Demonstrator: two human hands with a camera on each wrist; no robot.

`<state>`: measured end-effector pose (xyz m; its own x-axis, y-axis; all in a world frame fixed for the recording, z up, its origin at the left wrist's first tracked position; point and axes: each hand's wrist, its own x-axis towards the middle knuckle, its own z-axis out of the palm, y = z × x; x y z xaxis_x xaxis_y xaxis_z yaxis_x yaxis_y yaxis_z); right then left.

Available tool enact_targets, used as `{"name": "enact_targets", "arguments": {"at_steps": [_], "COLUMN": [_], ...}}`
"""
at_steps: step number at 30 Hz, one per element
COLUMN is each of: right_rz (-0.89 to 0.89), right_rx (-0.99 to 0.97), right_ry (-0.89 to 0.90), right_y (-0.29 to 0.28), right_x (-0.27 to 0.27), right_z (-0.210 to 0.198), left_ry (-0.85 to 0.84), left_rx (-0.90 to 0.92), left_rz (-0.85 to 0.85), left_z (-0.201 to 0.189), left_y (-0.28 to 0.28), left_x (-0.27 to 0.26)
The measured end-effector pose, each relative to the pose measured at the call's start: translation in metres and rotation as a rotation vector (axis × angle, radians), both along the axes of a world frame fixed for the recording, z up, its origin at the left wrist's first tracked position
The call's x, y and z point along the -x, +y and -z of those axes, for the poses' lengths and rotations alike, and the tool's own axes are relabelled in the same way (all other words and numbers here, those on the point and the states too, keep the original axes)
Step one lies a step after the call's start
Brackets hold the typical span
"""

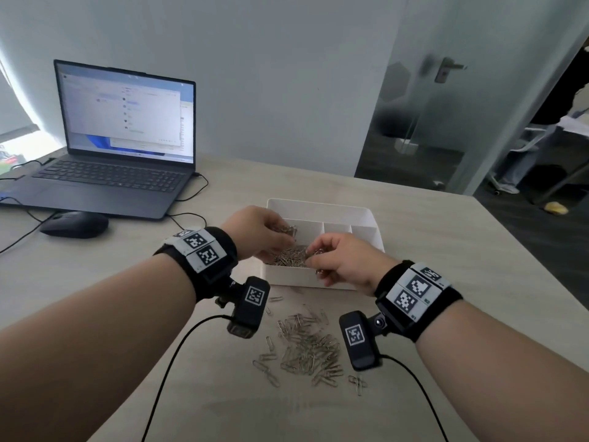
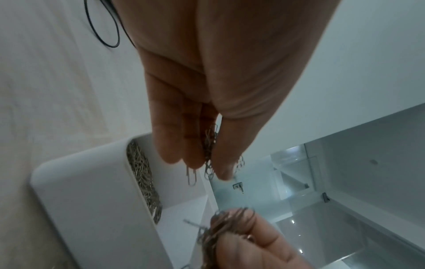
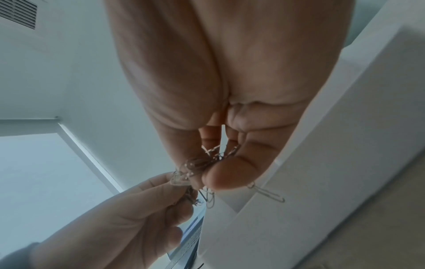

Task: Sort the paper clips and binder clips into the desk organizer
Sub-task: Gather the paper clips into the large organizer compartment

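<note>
Your left hand point(image 1: 255, 231) and right hand point(image 1: 342, 260) each grip silver wire paper clips over the part-filled white plastic desk organizer point(image 1: 366, 218); a loose pile point(image 1: 306, 346) remains at six o'clock.

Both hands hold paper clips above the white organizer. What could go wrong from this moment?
1. Clips dangle loosely below the left hand and right hand; one paper clip sticks out near the organizer wall and may fall outside.
2. The bunches look tangled, so they might drop as a clump and scatter.
3. The wrist camera cables hang close to the loose pile on the table and might drag clips away.
</note>
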<state>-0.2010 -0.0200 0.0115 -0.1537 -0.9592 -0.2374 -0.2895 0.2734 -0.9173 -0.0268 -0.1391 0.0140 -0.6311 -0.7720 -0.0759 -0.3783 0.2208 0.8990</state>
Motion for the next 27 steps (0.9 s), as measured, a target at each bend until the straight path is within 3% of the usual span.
{"name": "enact_targets", "arguments": {"at_steps": [8,17,22,27], "right_rz": [0.168,0.147,0.097,0.117], "right_rx": [0.070,0.061,0.108,0.288], "right_ry": [0.171,0.334,0.424,0.494], "right_y": [-0.042,-0.045,-0.026,0.010], "right_x": [-0.014,-0.022,-0.021,-0.024], "right_z": [0.005,0.013,0.013,0.010], "left_ry": [-0.104,-0.129,-0.207,-0.385], "left_rx": [0.086,0.193,0.255,0.313], "left_rz": [-0.108,-0.094,-0.030,0.132], "left_z": [0.006,0.008,0.012,0.014], "left_y": [-0.010,-0.002,0.012,0.034], "left_x": [0.016,0.004,-0.007,-0.019]}}
